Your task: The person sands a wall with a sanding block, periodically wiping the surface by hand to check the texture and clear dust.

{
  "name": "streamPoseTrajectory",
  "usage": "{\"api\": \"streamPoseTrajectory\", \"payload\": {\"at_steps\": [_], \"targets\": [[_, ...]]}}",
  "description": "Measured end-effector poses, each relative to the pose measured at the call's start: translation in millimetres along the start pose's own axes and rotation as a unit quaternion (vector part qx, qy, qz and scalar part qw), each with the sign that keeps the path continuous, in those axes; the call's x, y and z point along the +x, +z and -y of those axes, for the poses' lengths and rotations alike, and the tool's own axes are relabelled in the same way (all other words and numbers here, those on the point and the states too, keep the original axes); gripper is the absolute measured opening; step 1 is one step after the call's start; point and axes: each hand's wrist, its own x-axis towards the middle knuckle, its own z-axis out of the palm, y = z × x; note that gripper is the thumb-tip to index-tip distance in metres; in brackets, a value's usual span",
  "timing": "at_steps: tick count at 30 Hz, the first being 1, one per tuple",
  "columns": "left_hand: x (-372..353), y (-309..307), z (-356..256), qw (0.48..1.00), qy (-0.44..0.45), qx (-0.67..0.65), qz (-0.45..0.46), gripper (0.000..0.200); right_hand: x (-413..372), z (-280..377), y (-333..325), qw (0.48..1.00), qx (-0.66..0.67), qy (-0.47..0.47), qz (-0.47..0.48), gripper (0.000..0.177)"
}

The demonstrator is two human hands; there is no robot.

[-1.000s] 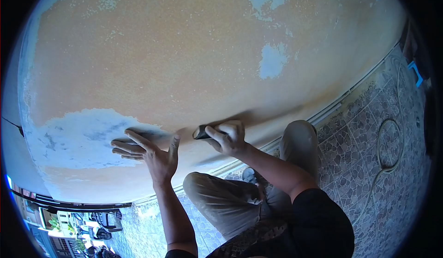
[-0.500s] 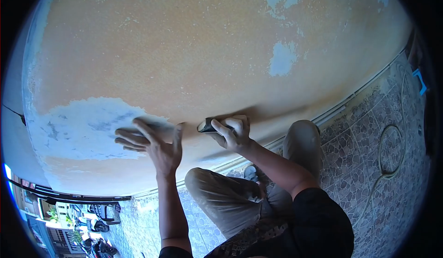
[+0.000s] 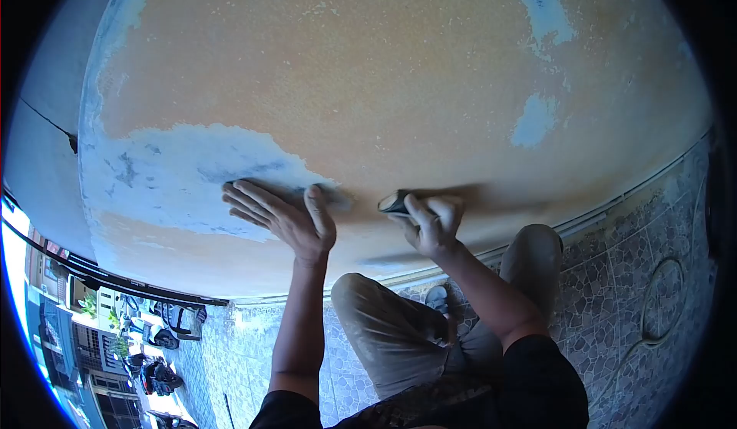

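In front of me is a large curved panel, beige with pale blue-white filler patches. My left hand lies flat on it, fingers stretched and thumb apart, at the lower edge of a large whitish patch with grey smudges. To its right, my right hand grips a sanding block, light at its end face and wrapped in dark paper. The block is against or very close to the beige surface; its far part is hidden by my fingers.
Patterned floor tiles run below the panel's trim strip. A looped hose lies on them at the right. My bent knees are close under the panel. Parked motorbikes stand at the lower left.
Both hands and the sanding block appear farther right, as do the panel's patches, so the view has shifted. My left hand's fingers are closer together and flatter on the panel.
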Motion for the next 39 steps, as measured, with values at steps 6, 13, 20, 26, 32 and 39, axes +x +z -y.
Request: {"api": "streamPoseTrajectory", "payload": {"at_steps": [6,13,20,26,32,39], "targets": [[-11,-21,52,0.978,0.14,0.14,0.068,0.102,37,-23,-15,0.996,-0.008,0.065,-0.055,0.055],[17,-17,27,0.979,-0.203,-0.016,-0.032,0.102,19,-21,-7,0.989,0.006,0.129,-0.075,0.06],[21,-37,47,0.993,0.067,0.091,0.042,0.098,30,-27,-17,0.993,0.0,0.102,-0.062,0.062],[55,-34,82,0.973,-0.178,0.008,-0.144,0.082,47,-30,-8,0.947,0.104,0.238,-0.188,0.052],[-11,-4,43,0.986,0.135,0.094,-0.01,0.09,5,-2,7,1.0,0.007,0.005,-0.006,0.057],[107,-60,106,0.987,-0.079,0.038,-0.138,0.089,70,-65,-33,0.953,0.044,0.211,-0.214,0.038]]}}
